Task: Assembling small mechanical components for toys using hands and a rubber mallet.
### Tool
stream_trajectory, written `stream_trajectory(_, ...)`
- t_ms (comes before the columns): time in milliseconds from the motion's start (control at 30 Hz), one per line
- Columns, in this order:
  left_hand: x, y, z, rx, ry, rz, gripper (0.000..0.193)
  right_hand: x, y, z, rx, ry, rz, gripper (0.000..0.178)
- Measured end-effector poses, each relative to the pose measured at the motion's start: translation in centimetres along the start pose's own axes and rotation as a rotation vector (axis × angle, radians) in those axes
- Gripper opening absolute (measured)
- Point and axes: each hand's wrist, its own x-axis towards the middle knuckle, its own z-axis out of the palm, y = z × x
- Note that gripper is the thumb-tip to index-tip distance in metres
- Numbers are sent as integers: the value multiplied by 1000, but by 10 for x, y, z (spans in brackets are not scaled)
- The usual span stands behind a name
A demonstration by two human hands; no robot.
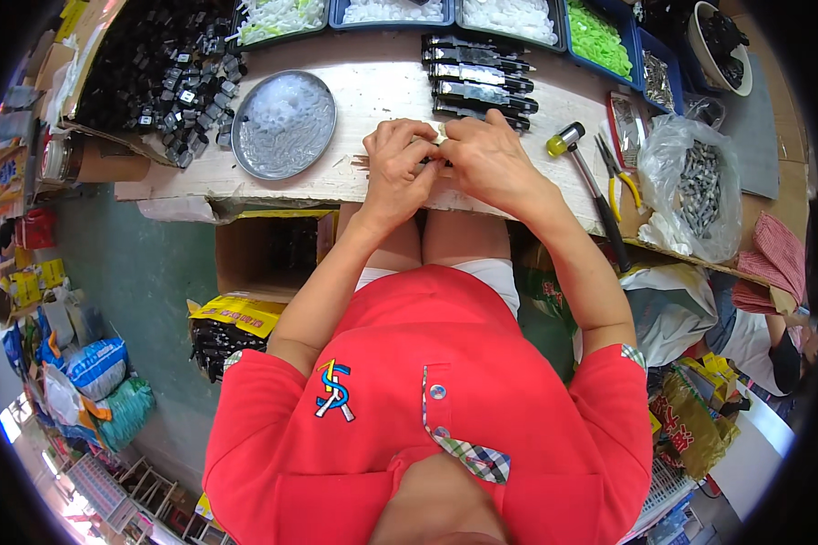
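Note:
At the near edge of the white work table (373, 109), my left hand (398, 168) and my right hand (491, 162) meet with bent, closed fingers. They pinch a small part between them. A cream-coloured bit (439, 133) shows above the fingertips and something dark below. Most of the part is hidden, so its kind cannot be told. Just beyond my hands lies a row of several long black plastic pieces (482, 91), some with shiny silvery faces. To the left of my hands sits a round metal dish (284, 154) holding small translucent and silvery pieces.
Small black parts (177, 86) pile up at left. Trays of white pieces (509, 18), green pieces (598, 38) and metal parts (658, 82) line the back. At right lie a hammer (591, 182), yellow-handled pliers (620, 182) and a see-through bag of metal parts (700, 191).

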Motion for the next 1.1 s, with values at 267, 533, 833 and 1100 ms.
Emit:
stream_trajectory(267, 3, 4, -3, 33, -71, -46, 13, -28, 45, -11, 256, 224, 99, 9)
stream_trajectory(533, 11, 6, -1, 196, -103, 45, 11, -170, 147, -93, -174, 550, 704, 14)
stream_trajectory(833, 9, 7, -4, 251, -163, 132, 8, -264, 267, -72, -399, -49, 1159, 43)
stream_trajectory(1100, 65, -36, -45, 364, 55, 78, 17, -258, 266, -64, -321, 54, 1251, 38)
